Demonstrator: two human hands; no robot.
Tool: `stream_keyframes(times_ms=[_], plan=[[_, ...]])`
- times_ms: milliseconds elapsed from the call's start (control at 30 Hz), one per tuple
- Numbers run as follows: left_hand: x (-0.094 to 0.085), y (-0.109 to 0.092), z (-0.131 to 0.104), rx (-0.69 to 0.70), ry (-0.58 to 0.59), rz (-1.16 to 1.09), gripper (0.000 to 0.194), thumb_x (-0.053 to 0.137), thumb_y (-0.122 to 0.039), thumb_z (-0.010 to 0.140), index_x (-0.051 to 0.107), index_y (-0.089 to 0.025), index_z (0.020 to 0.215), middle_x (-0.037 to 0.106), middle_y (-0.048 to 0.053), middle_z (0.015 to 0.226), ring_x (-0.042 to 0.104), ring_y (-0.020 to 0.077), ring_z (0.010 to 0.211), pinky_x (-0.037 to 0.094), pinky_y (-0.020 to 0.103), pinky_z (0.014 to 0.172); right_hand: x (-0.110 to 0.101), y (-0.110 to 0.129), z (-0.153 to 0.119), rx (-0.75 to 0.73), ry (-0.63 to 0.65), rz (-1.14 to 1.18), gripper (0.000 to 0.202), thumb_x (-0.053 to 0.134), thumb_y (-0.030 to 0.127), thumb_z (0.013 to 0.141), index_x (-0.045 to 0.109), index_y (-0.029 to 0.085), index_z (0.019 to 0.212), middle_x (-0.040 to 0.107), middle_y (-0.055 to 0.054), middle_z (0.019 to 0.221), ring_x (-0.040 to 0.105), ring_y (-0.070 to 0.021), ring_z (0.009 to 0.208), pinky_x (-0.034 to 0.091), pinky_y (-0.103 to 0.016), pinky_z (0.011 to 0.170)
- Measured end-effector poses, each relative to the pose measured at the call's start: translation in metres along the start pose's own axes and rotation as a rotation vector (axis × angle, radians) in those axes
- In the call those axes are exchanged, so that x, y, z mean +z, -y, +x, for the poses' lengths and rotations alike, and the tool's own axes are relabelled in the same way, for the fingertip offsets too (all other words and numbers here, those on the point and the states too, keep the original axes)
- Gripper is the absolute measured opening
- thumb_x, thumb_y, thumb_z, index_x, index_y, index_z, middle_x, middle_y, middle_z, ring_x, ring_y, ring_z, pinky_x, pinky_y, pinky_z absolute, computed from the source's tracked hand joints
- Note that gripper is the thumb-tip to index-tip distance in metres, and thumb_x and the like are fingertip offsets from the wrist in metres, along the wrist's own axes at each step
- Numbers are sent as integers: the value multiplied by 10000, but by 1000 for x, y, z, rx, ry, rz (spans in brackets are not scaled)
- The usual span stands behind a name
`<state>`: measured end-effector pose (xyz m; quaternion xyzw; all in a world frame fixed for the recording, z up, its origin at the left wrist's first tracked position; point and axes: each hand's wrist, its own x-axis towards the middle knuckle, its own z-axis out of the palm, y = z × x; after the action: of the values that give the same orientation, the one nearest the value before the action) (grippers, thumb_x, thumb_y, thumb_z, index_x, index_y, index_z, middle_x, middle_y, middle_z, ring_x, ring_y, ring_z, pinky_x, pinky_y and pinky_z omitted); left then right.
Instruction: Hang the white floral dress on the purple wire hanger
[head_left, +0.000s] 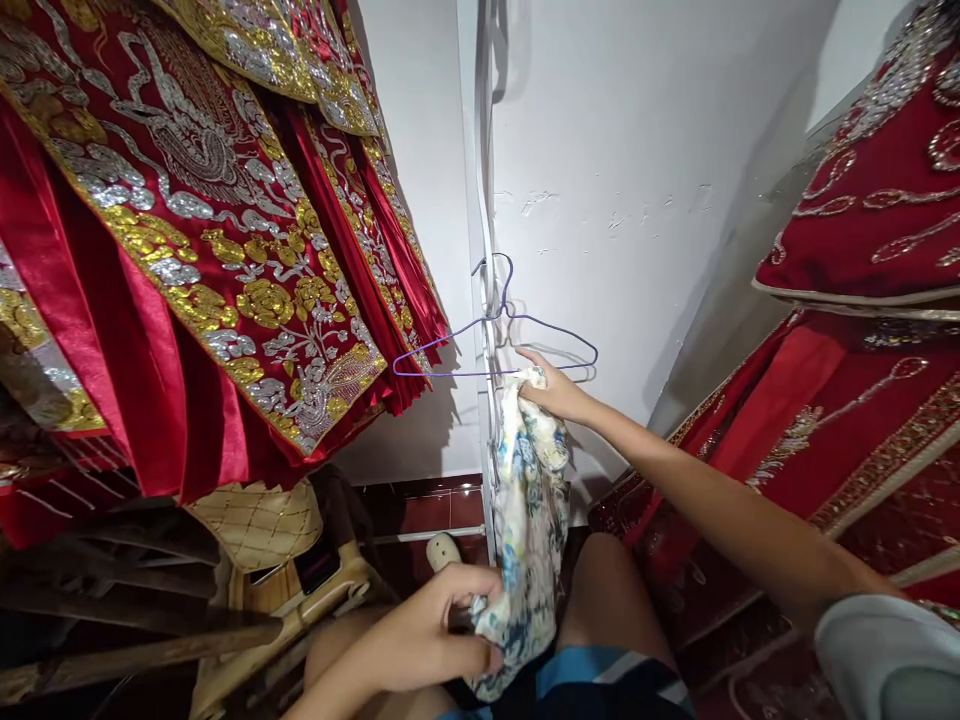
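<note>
A white garment with a blue and yellow flower print (529, 500) hangs bunched between my two hands. My right hand (551, 388) grips its upper end, with the index finger reaching up by the bottom bar of a purple wire hanger (442, 374). Lower down, my left hand (439, 625) pinches the garment's left edge between thumb and fingers. The hanger is hooked on a thin white upright rail (484, 190) and carries nothing. The garment's exact kind is unclear because of its folds.
Red embroidered costumes with gold and silver hang at left (266, 300) and right (862, 400). A bamboo chair (330, 590) with a cream cushion (259, 520) stands lower left. Behind the rail is a white wall (622, 150). A pale clog-like shoe (444, 550) is on the floor.
</note>
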<state>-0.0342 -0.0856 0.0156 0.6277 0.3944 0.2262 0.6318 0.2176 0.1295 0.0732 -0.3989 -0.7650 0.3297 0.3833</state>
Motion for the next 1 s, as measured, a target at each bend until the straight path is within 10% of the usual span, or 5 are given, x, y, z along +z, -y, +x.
stream_keyframes(times_ms=[167, 400, 700, 900, 1000], plan=[[-4, 28, 6, -52, -173, -120, 617, 769, -426, 726, 630, -212, 1288, 590, 91, 1369, 460, 345, 1311, 327, 438, 1130, 10, -42, 7, 65, -160, -72, 307, 498, 435, 864, 540, 197, 676, 560, 0, 648, 531, -172, 647, 425, -290, 643], [-19, 34, 24, -236, -165, -462, 762, 534, -723, 854, 538, -225, 1431, 569, 108, 1449, 436, 308, 1415, 317, 444, 1178, -4, -33, -29, 95, -270, -47, 369, 539, 383, 824, 316, 235, 571, 320, 60, 529, 325, -108, 514, 243, -260, 507], [9, 55, 40, -152, -5, -627, 642, 745, -222, 745, 611, -173, 1370, 738, 106, 1086, 675, 285, 1087, 467, 382, 999, -17, -10, -54, 96, -167, -74, 290, 525, 359, 842, 394, 222, 623, 393, 50, 569, 357, -119, 532, 263, -261, 530], [8, 36, 36, -157, -16, -372, 1438, 912, -155, 565, -70, -385, 1589, 657, -4, 907, 616, 105, 624, 469, 219, 596, -14, -10, -58, 92, -132, 66, 289, 577, 416, 834, 489, 206, 656, 525, 25, 611, 474, -149, 594, 364, -263, 572], [18, 29, 52, -138, -126, -278, 1486, 902, -194, 587, -214, -430, 1539, 620, -19, 920, 482, 32, 448, 369, 170, 450, 2, -1, -63, 160, -139, 174, 304, 606, 442, 825, 504, 205, 664, 555, 14, 603, 509, -160, 588, 406, -270, 574]])
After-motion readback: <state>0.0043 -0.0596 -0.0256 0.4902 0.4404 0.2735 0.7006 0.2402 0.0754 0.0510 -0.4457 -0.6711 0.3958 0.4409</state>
